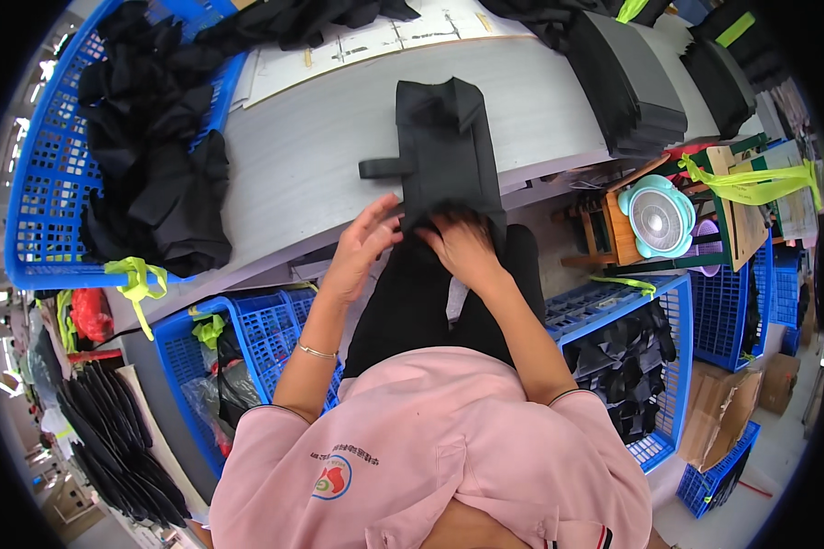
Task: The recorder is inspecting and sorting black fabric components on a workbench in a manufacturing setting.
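A long black fabric bag lies over the near edge of the grey worktable, its far end standing up a little in folds. From its left side sticks out a short black strap. My right hand is at the bag's near end, its fingers partly hidden in the dark cloth and somewhat blurred; it seems to grip the fabric there. Just left of the bag, my left hand has its fingers apart, with the fingertips close to the bag's edge and nothing visible in them.
On the left of the worktable, a blue plastic crate overflows with black cloth pieces. Stacked black panels stand at the far right. More blue crates flank my legs. A turquoise fan sits on a wooden stool to the right.
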The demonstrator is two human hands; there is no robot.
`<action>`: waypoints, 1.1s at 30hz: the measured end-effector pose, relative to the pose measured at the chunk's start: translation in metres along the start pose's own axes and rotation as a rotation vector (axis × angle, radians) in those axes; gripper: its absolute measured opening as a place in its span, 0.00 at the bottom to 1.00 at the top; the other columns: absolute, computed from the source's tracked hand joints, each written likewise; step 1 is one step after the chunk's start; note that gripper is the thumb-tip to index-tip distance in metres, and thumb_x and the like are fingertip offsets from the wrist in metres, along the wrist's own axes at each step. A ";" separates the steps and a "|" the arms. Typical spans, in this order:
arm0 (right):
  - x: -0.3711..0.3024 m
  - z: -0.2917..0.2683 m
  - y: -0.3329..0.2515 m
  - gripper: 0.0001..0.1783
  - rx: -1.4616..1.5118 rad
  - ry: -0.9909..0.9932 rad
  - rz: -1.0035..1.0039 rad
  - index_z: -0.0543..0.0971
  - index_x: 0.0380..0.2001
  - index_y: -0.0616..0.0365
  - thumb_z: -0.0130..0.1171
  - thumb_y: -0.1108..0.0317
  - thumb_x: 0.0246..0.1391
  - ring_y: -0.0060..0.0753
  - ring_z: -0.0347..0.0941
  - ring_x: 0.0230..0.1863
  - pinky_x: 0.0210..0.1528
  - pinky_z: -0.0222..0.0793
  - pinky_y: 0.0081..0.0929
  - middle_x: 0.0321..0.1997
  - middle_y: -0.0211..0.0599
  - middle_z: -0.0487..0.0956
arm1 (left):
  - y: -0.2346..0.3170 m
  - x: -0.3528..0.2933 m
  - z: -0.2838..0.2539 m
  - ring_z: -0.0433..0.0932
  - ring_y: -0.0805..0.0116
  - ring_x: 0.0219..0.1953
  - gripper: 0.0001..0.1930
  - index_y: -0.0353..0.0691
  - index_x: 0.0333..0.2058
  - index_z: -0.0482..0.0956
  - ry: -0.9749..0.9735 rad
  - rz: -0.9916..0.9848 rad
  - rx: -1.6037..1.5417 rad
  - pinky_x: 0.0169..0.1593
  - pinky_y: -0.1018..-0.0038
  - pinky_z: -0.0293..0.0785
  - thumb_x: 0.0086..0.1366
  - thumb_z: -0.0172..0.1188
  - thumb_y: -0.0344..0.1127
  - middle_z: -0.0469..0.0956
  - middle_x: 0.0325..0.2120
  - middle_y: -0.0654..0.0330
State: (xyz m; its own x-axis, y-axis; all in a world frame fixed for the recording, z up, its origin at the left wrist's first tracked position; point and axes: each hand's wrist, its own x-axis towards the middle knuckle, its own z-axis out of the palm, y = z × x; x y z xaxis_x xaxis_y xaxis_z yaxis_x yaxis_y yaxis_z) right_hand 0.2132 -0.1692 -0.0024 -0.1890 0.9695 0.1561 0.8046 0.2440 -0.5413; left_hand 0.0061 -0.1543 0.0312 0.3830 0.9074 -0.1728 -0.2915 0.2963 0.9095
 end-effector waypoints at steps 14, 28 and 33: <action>-0.092 -0.115 -0.032 0.17 1.115 0.177 0.447 0.79 0.52 0.69 0.58 0.68 0.64 0.34 0.80 0.51 0.49 0.75 0.25 0.44 0.43 0.84 | -0.031 -0.019 0.022 0.76 0.68 0.54 0.25 0.36 0.60 0.70 0.136 -0.222 -0.259 0.56 0.70 0.75 0.66 0.65 0.33 0.75 0.54 0.58; -0.090 -0.050 -0.020 0.13 1.948 0.200 0.653 0.78 0.47 0.67 0.59 0.70 0.62 0.29 0.80 0.44 0.50 0.77 0.29 0.46 0.38 0.82 | -0.078 -0.037 0.000 0.80 0.68 0.49 0.16 0.33 0.50 0.76 -0.267 -0.421 -0.221 0.53 0.70 0.77 0.65 0.63 0.30 0.80 0.48 0.58; -0.123 -0.041 0.035 0.12 1.096 0.485 0.627 0.78 0.37 0.66 0.61 0.66 0.60 0.16 0.71 0.33 0.38 0.70 0.23 0.32 0.31 0.79 | -0.065 -0.043 0.062 0.75 0.68 0.56 0.21 0.29 0.56 0.72 -0.149 -0.336 0.086 0.62 0.73 0.66 0.65 0.61 0.25 0.77 0.53 0.54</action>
State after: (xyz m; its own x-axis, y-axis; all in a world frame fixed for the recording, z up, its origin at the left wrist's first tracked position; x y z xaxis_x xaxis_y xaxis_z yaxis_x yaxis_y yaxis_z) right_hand 0.2875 -0.2809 -0.0066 0.4407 0.8732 -0.2081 -0.2214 -0.1189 -0.9679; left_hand 0.0628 -0.2315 0.0033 0.5695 0.7088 -0.4161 -0.0553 0.5382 0.8410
